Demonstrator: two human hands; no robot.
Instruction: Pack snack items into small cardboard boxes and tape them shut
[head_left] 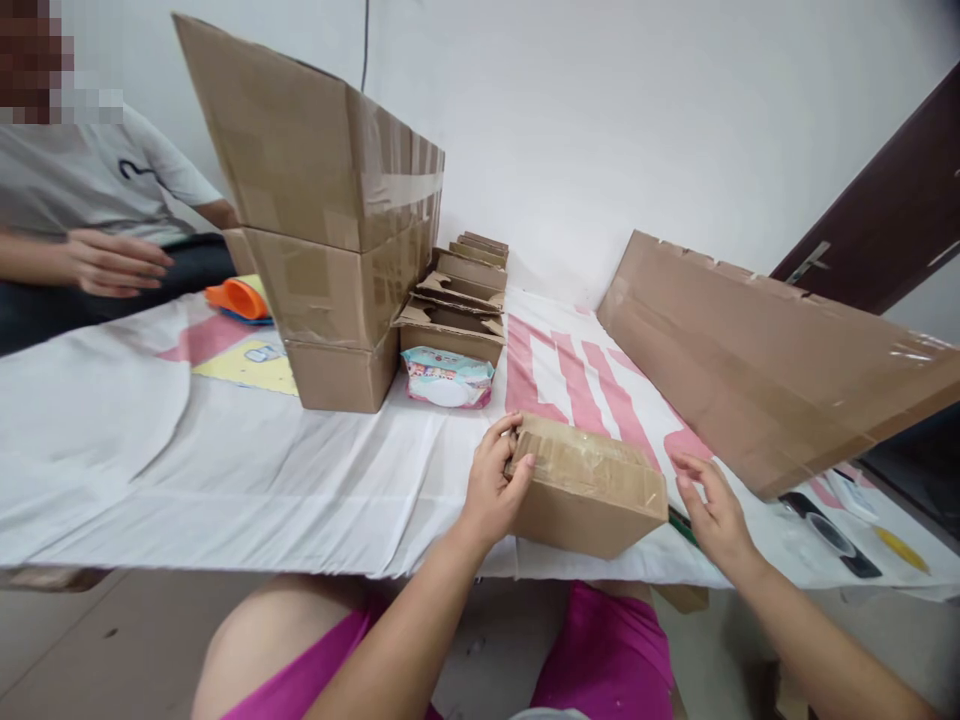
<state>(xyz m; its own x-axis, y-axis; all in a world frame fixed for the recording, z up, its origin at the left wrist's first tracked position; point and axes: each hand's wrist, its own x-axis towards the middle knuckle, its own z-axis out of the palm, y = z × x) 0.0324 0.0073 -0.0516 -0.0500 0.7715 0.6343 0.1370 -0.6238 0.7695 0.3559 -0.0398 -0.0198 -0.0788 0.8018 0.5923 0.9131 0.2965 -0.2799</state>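
Observation:
A small taped cardboard box (589, 485) lies on the white cloth-covered table (225, 480) at its near edge. My left hand (495, 480) grips the box's left end, fingers curled over its top corner. Just right of the box hovers my right hand (712, 505), fingers spread and holding nothing, not clearly touching the cardboard. A dark green object (681, 522) peeks out between the box and my right hand.
A tall stack of taped cartons (330, 220) stands at the left centre, with open small boxes (457, 300) and a wipes pack (448, 378) beside it. A large flat carton (757, 360) leans at the right. Another person's hand (112, 262) rests at the far left near an orange object (238, 297).

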